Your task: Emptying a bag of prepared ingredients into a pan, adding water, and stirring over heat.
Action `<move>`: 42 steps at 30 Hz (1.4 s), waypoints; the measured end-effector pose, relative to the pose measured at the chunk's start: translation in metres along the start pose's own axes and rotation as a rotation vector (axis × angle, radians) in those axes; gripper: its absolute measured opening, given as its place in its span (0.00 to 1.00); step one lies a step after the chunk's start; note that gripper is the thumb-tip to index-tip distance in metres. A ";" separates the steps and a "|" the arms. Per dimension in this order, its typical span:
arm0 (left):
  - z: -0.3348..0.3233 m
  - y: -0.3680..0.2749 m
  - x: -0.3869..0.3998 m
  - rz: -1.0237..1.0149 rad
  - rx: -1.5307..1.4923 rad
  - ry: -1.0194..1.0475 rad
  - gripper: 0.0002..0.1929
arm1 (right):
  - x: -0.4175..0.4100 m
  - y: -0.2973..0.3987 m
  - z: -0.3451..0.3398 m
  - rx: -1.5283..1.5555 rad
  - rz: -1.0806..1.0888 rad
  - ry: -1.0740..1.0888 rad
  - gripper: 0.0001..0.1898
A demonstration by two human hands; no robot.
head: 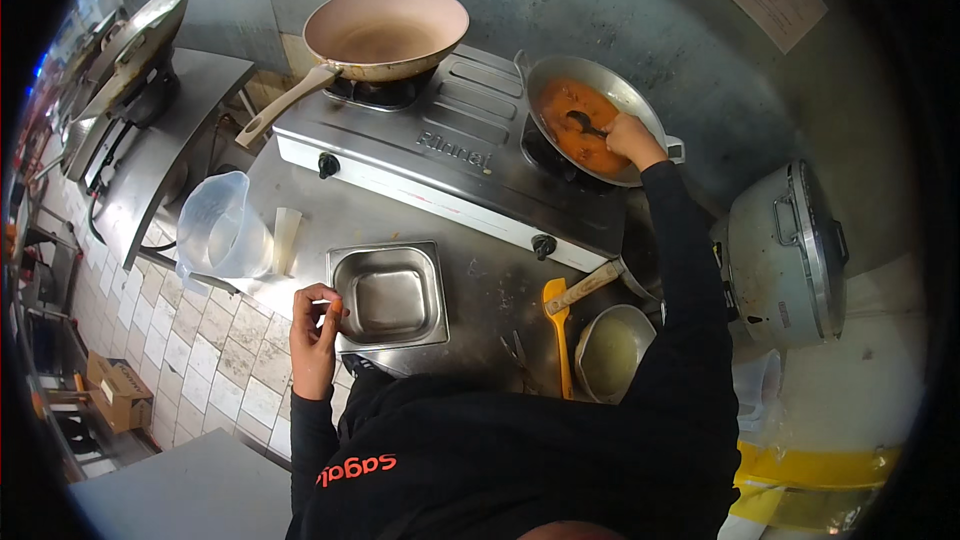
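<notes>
My right hand (630, 139) is closed around a dark utensil (583, 122), whose end rests in orange-red liquid (570, 101). That liquid fills part of a wide metal pan (627, 82) on the right burner of a Rinnai gas stove (480, 120). At the left edge of an empty square stainless steel container (442, 315), my left hand (316, 334) is raised with bent fingers. A small orange spot shows at its fingertips; whether it holds anything is unclear.
A light pan (386, 22) stands on the left burner. A clear plastic jug (225, 229) is left of the counter. An orange spatula (559, 330), tongs (519, 360) and a saucepan (615, 352) lie near my body. A large lidded pot (772, 262) stands right.
</notes>
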State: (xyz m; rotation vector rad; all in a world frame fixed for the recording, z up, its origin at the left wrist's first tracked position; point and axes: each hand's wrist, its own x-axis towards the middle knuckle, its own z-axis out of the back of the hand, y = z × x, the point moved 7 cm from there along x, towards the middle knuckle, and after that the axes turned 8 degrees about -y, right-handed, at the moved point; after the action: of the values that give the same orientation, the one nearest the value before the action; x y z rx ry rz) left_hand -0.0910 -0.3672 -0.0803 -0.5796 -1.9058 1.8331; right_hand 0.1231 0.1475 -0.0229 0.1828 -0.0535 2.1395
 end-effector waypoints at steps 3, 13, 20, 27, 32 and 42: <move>0.011 -0.001 -0.003 0.020 0.017 -0.056 0.04 | -0.013 0.039 0.036 -0.148 -0.050 0.058 0.10; 0.005 0.000 -0.001 0.025 -0.004 -0.023 0.04 | -0.016 0.073 0.026 -0.422 0.227 -0.257 0.10; 0.003 0.001 0.000 0.069 -0.023 -0.040 0.04 | -0.043 0.066 0.034 -0.452 0.256 -0.168 0.10; -0.008 0.001 0.005 0.046 -0.005 0.001 0.04 | -0.069 0.065 0.055 -0.377 0.331 -0.134 0.10; -0.009 0.001 0.007 0.059 -0.002 -0.008 0.04 | -0.085 0.059 0.074 -0.405 0.305 -0.136 0.10; -0.011 0.001 0.009 0.052 0.001 0.011 0.05 | -0.106 0.088 0.076 -0.316 0.351 -0.281 0.10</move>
State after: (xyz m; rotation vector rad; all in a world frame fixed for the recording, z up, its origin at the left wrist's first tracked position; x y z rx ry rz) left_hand -0.0922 -0.3524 -0.0804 -0.6428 -1.8992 1.8589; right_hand 0.1145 0.0033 0.0392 0.3038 -0.6240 2.4014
